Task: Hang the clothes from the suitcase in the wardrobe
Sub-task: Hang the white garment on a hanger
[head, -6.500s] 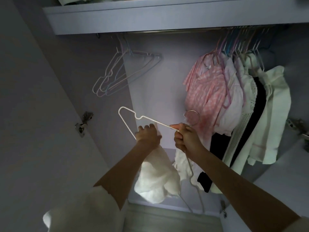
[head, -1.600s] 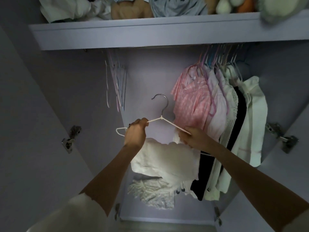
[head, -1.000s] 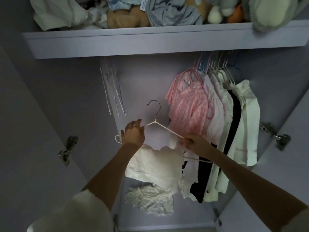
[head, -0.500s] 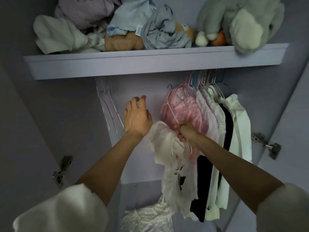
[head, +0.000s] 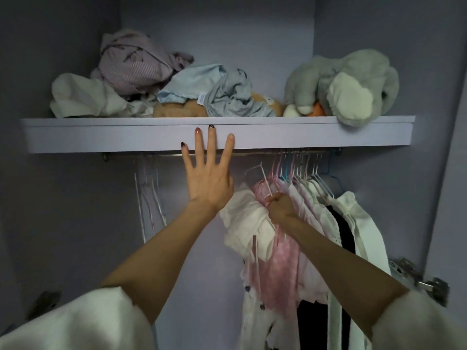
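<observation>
My right hand (head: pixel 279 207) grips the white wire hanger (head: pixel 264 177), whose upper end reaches up toward the wardrobe rail (head: pixel 166 154). A white garment (head: pixel 246 224) is draped on that hanger and bunched just left of the hand, beside the pink checked shirt (head: pixel 283 253) and other hung clothes (head: pixel 353 231). My left hand (head: pixel 208 174) is raised flat with fingers spread, its fingertips in front of the shelf edge (head: pixel 101 136). It holds nothing. The suitcase is out of view.
Several empty hangers (head: pixel 149 198) hang at the rail's left end. The shelf above holds crumpled clothes (head: pixel 141 79) and a grey plush toy (head: pixel 353 84). Door hinges (head: pixel 414 279) stick out at the lower right and the lower left.
My left hand let go of the hanger and rose, open, to the shelf edge. My right hand lifted the hanger with the white garment up toward the rail, and my view tilted upward.
</observation>
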